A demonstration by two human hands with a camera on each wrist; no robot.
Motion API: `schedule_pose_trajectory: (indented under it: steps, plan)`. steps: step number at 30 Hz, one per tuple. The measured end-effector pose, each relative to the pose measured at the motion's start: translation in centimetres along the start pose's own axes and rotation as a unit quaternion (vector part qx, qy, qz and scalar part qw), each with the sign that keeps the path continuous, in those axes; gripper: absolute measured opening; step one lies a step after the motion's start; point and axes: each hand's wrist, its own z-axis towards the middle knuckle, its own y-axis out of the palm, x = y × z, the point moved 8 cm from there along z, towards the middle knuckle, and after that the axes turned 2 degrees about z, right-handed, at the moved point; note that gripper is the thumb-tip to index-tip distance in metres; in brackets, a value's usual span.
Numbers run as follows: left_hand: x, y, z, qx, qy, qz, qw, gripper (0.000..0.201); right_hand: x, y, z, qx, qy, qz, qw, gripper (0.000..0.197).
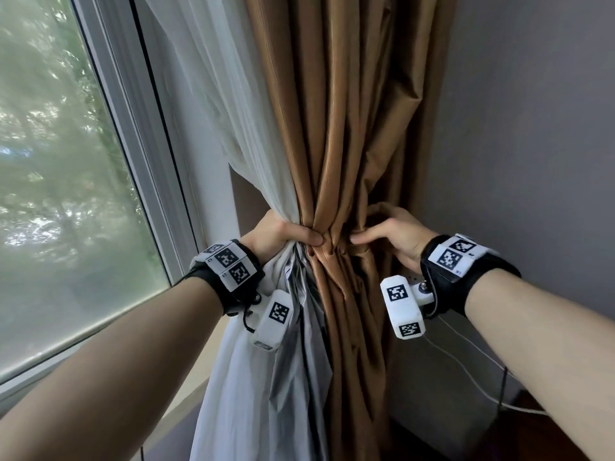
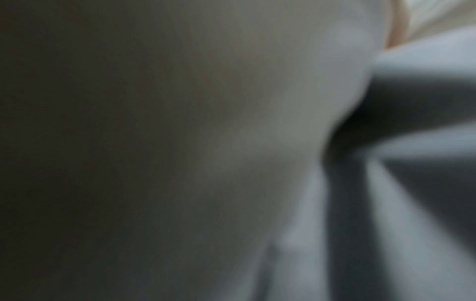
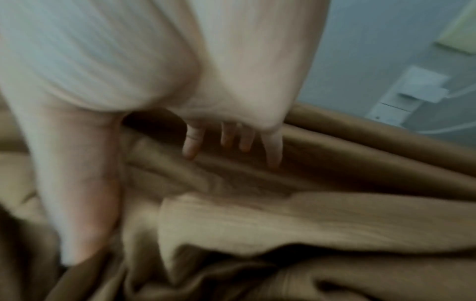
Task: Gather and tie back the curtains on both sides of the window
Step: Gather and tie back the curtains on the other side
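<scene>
Bronze-brown satin, one heavy curtain [image 1: 346, 134], hanging in deep folds against the grey wall [image 1: 532, 111], cinched to a narrow waist between my two hands. Beside it, toward the window [image 1: 66, 161], one white sheer curtain [image 1: 213, 104], drawn into the same waist; pale grey lining [image 1: 296, 327] spills out below. My left hand [image 1: 283, 232] is curled round the sheer side of the bundle, thumb clamped across the front where white meets brown. My right hand [image 1: 392, 234] reaches round the wall side, thumb lying forward on the brown folds; the right wrist view shows its fingers [image 3: 192, 142] slightly apart, tips resting on the fabric rather than pinching it. The left wrist view is only blurred cloth. Tie-back: not identified; a brown band may cross just under my right thumb, but I cannot tell it from a fold. Risks, as I judge them: the satin looks slippery, so any slackening of my left grip would likely let the pleats fan out again; my right hand's light contact could lose the rear folds; a white cable [image 1: 466, 367] runs near the wall below and could snag a wrist device. The other side of the window is out of view.
</scene>
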Motion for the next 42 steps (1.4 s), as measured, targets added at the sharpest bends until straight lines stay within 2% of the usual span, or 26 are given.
schedule_pose_trajectory:
  steps: [2, 3, 4, 7, 9, 14, 19, 24, 27, 31, 34, 36, 38, 42]
  plan:
    - [-0.1, 0.0, -0.4, -0.011, -0.007, -0.008, 1.0, 0.075, 1.3, 0.5, 0.4, -0.031, 0.04, 0.092, 0.995, 0.104]
    - [0.0, 0.1, -0.6, -0.017, -0.009, -0.01, 1.0, 0.07, 1.8, 1.5, 0.6, -0.063, 0.053, 0.12, 0.989, 0.109]
    - [0.0, 0.3, -0.8, -0.022, -0.013, -0.014, 1.0, 0.066, 1.9, 2.6, 0.5, -0.098, 0.059, 0.137, 0.984, 0.1]
    - [0.1, 0.1, -1.4, -0.028, -0.021, -0.022, 0.999, 0.057, 1.4, 6.2, -0.2, -0.196, 0.073, 0.132, 0.969, 0.051]
    - [0.0, -0.8, -1.8, -0.02, -0.017, -0.026, 0.999, 0.058, 1.0, 7.3, -0.2, -0.216, 0.062, 0.122, 0.967, 0.042]
    - [-0.4, -2.7, -2.7, -0.007, -0.033, -0.03, 0.999, 0.069, 0.2, 8.3, -0.2, -0.179, 0.051, 0.12, 0.975, 0.055]
    - [-0.1, -3.6, -3.7, -0.008, -0.025, -0.037, 0.999, 0.074, -0.2, 8.9, -1.0, -0.173, 0.067, 0.17, 0.968, 0.054]
    - [0.3, -4.0, -5.3, -0.021, -0.025, -0.036, 0.999, 0.081, -0.1, 9.7, -1.3, -0.086, 0.033, 0.101, 0.991, 0.034]
    - [0.3, -4.3, -6.4, -0.03, -0.045, -0.031, 0.998, 0.073, 0.1, 10.4, -1.9, -0.061, 0.029, 0.087, 0.994, 0.034]
    - [1.1, -4.6, -8.5, -0.069, -0.067, -0.035, 0.995, 0.042, -0.4, 11.8, -3.1, -0.046, 0.024, 0.051, 0.997, 0.034]
    - [1.3, -4.7, -10.1, -0.102, -0.087, -0.054, 0.989, 0.038, -0.6, 12.4, -3.8, -0.024, 0.014, 0.012, 1.0, 0.036]
    - [1.6, -4.9, -10.7, -0.1, -0.077, -0.059, 0.99, 0.039, -0.8, 12.3, -4.3, -0.001, -0.001, -0.013, 1.0, 0.036]
    - [1.9, -5.6, -11.0, -0.077, -0.053, -0.046, 0.995, 0.042, -1.0, 12.3, -4.9, 0.022, -0.011, -0.01, 1.0, 0.049]
    - [2.1, -5.8, -11.9, -0.074, -0.033, -0.039, 0.996, 0.053, 0.6, 13.1, -5.9, 0.026, 0.035, 0.109, 0.993, 0.11]
